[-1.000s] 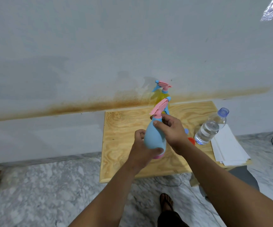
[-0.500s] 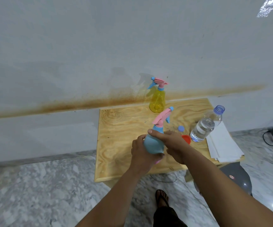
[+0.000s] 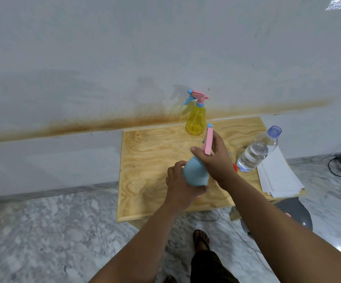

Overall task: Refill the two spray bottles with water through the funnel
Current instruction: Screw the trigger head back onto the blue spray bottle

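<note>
My left hand [image 3: 182, 185] grips blue spray bottle [image 3: 196, 170]; right hand [image 3: 214, 158] holds its pink sprayer head [image 3: 208, 141], neck hidden. Red funnel [image 3: 235, 167] mostly hidden behind wrist.

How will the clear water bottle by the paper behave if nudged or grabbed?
The water bottle looks uncapped and partly full, so a tip would likely spill. Thin clear plastic probably dents under a hard grip. Tall and narrow, so it may topple toward the paper stack.

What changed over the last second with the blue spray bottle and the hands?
The right hand shifted from the blue plastic spray bottle's neck onto its pink trigger head, which has turned. The left hand still grips the body. The yellow spray bottle and clear water bottle stayed put.
</note>
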